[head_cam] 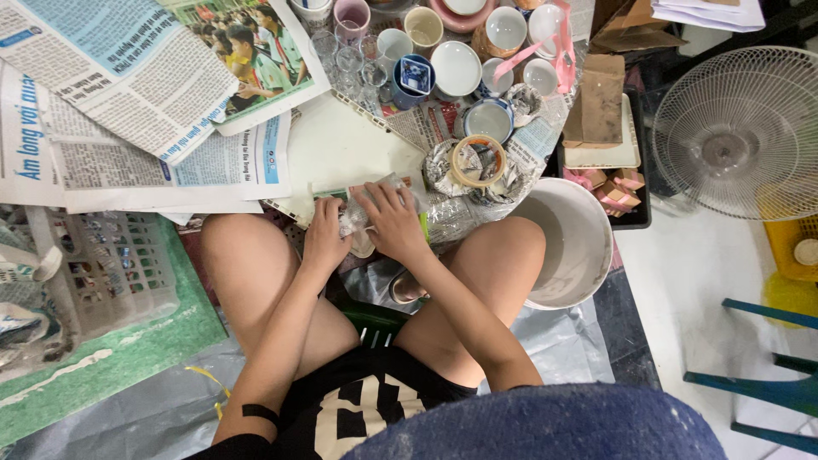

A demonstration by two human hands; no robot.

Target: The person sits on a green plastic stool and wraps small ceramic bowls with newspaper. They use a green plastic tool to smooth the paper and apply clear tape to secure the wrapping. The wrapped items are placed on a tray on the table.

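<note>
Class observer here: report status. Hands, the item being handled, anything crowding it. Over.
Left hand and right hand both gripping a clear-wrapped bundle between the knees. Roll of tape and cups crowd just beyond. White bucket beside right knee.

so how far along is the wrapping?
Done: two crumpled newspaper bundles beside the tape roll look wrapped. In hand: left hand and right hand both hold a small item in clear plastic wrap. Left: many bare cups and bowls lie unwrapped further out.
</note>
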